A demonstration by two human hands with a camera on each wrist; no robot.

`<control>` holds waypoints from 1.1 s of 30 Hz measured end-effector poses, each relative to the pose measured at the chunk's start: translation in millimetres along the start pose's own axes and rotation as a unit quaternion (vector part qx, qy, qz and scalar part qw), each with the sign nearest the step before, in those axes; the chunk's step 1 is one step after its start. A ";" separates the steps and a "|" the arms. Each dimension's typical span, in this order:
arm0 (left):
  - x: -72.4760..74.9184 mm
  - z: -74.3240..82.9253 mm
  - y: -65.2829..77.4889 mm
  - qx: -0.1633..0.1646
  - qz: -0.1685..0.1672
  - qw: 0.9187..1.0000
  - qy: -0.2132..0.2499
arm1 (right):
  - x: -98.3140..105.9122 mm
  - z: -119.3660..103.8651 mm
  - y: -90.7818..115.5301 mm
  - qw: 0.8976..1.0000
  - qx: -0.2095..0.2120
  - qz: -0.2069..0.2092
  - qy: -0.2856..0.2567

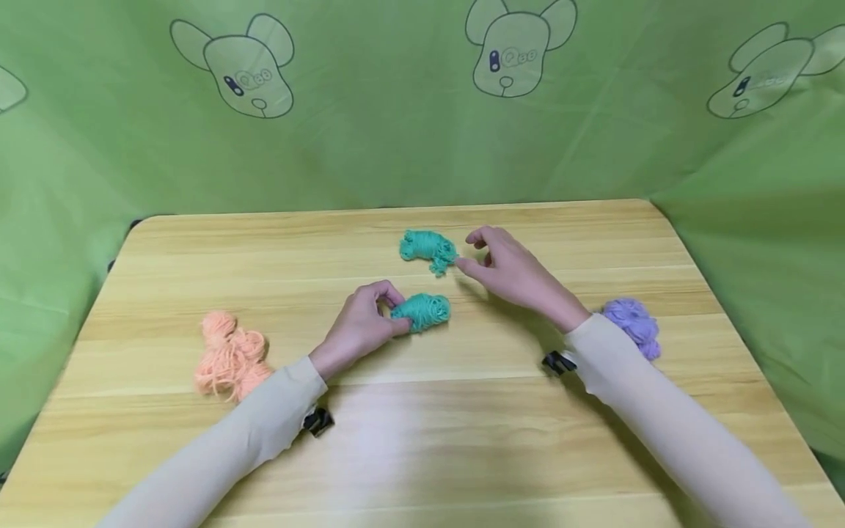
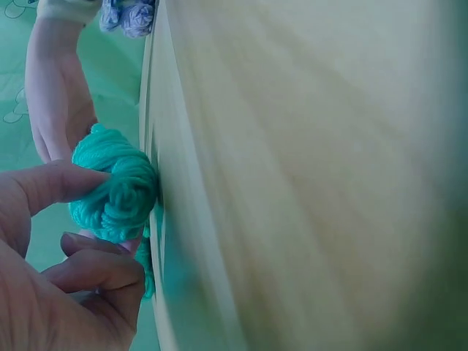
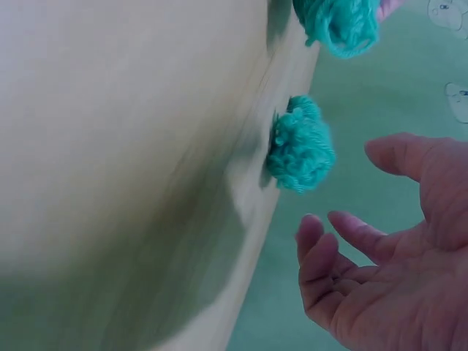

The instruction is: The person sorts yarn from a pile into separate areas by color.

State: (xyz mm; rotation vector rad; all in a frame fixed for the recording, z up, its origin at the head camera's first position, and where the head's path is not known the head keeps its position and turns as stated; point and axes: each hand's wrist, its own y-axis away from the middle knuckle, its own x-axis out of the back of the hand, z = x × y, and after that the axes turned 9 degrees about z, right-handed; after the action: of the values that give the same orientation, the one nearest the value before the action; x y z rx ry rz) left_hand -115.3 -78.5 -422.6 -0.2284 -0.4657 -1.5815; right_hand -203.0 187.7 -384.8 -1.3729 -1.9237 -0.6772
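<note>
My left hand (image 1: 361, 323) pinches one end of a teal skein of yarn (image 1: 425, 312) between thumb and fingers, close over the middle of the table. In the left wrist view the wound end of this skein (image 2: 121, 186) faces the camera. Behind it on the table lies a second teal skein (image 1: 422, 246), with a loose tuft at its right end. My right hand (image 1: 511, 268) is just right of that second skein, thumb and fingers spread apart with nothing between them. The right wrist view shows a gap between the hand (image 3: 387, 256) and the far skein (image 3: 301, 146).
Peach yarn bundles (image 1: 227, 359) lie on the left of the wooden table (image 1: 422, 455), partly behind the left sleeve. Purple yarn (image 1: 632, 323) lies on the right beside the right sleeve. A green printed curtain (image 1: 383, 110) hangs behind and along the sides.
</note>
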 end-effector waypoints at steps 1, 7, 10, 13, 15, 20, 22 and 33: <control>1.0 -0.1 0.6 0.001 0.000 1.000 0.000 | 2.7 -0.6 6.0 1.000 -0.001 -0.002 0.004; 6.2 1.4 2.8 0.012 0.001 1.000 0.014 | 14.9 -0.2 41.7 0.999 0.013 -0.024 0.020; 8.1 2.5 2.5 0.016 0.008 1.000 0.017 | 16.3 1.6 58.6 0.998 0.040 -0.026 0.029; 9.2 3.8 1.8 0.016 0.022 0.999 0.020 | 17.5 2.3 76.1 0.996 0.066 -0.021 0.050; 9.3 5.2 0.9 0.017 0.037 0.999 0.026 | 19.8 1.7 87.8 0.994 0.079 -0.017 0.071; 8.1 9.5 -1.4 0.024 0.075 0.996 0.044 | 24.7 -0.3 118.5 0.990 0.097 -0.007 0.102; 6.7 11.1 -2.6 0.027 0.083 0.995 0.055 | 25.1 -0.3 131.3 0.989 0.103 -0.004 0.106; -8.7 16.1 -23.0 0.012 0.124 0.989 0.080 | 22.9 5.5 175.8 0.978 0.164 0.036 0.122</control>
State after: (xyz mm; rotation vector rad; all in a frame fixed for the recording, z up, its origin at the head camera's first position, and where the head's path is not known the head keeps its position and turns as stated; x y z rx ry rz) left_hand -139.7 -63.6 -415.4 -0.1342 -0.3186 -1.3383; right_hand -42.3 260.3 -365.4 -1.0938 -1.6928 -0.4448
